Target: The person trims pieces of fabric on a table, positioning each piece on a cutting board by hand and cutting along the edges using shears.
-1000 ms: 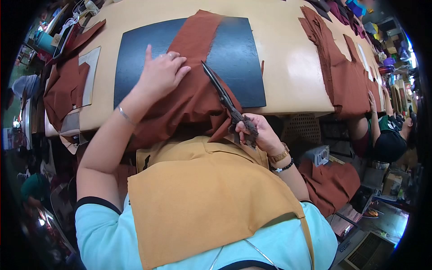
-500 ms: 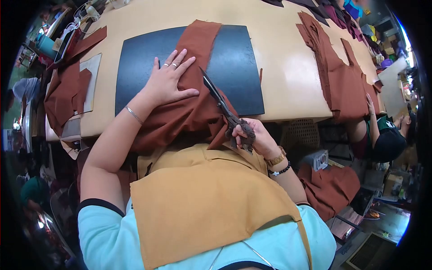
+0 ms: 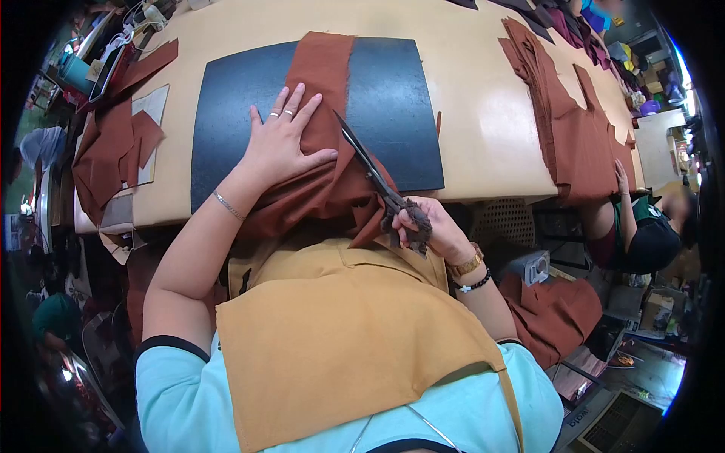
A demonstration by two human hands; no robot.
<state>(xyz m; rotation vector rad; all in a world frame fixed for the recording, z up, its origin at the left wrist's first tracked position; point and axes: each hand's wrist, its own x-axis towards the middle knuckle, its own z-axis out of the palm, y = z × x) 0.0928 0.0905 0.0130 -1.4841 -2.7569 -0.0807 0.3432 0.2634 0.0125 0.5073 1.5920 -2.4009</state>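
Rust-brown cloth [image 3: 321, 64] lies across a dark board [image 3: 393, 83], with its lower part bunched at the table's front edge. My left hand [image 3: 283, 143] rests on this cloth, palm down with the fingers spread. In my right hand [image 3: 430, 226] I hold large dark scissors [image 3: 366, 161] by their cloth-wrapped handles. The blades point up and to the left over the cloth, their tip just right of my left hand. Whether the blades are parted is hard to tell.
More rust-brown cloth lies on the pale table [image 3: 483, 136] at the right [image 3: 563, 128] and left [image 3: 106, 155]. A co-worker [image 3: 653, 238] is at the far right, one hand on the cloth there. A woven chair [image 3: 504, 220] stands beneath the table's edge.
My left hand has come down flat with its fingers spread. The cloth strip's top end has shifted left on the board. My right hand still holds the scissors in nearly the same place.
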